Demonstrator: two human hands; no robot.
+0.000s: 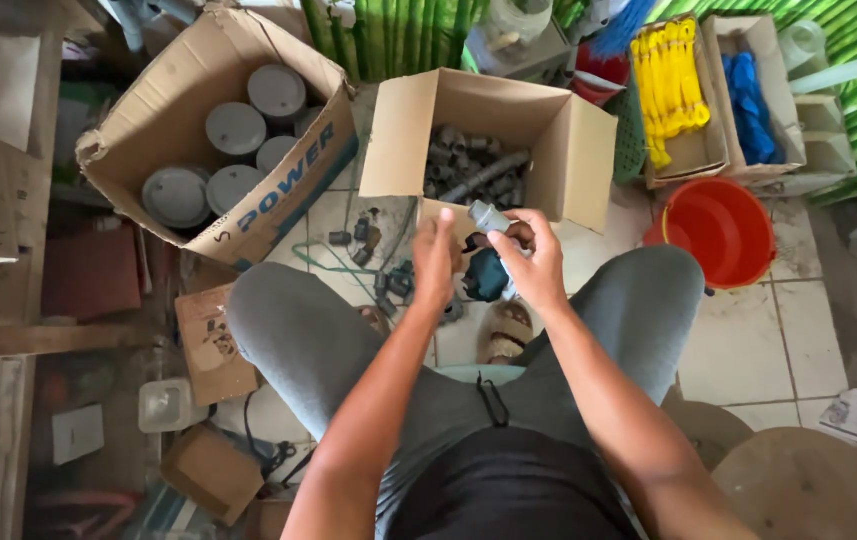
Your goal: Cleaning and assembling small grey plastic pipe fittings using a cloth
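I sit with grey-trousered knees apart, both hands raised in front of me. My right hand (533, 262) grips a small grey pipe fitting (488, 216) by its lower end. My left hand (435, 262) is just left of it, fingers close together, touching or almost touching the fitting; I cannot tell if it grips. Directly beyond the hands stands an open cardboard box (573, 150) holding several grey pipe fittings (468, 165). More loose fittings (363, 240) lie on the tiled floor near my feet.
A bigger tilted cardboard box (163, 110) with several grey round caps (235, 128) is at upper left. An orange bucket (718, 228) stands at right. Behind it are boxes of yellow items (668, 85) and blue items (748, 95). Cardboard scraps and small boxes litter the left floor.
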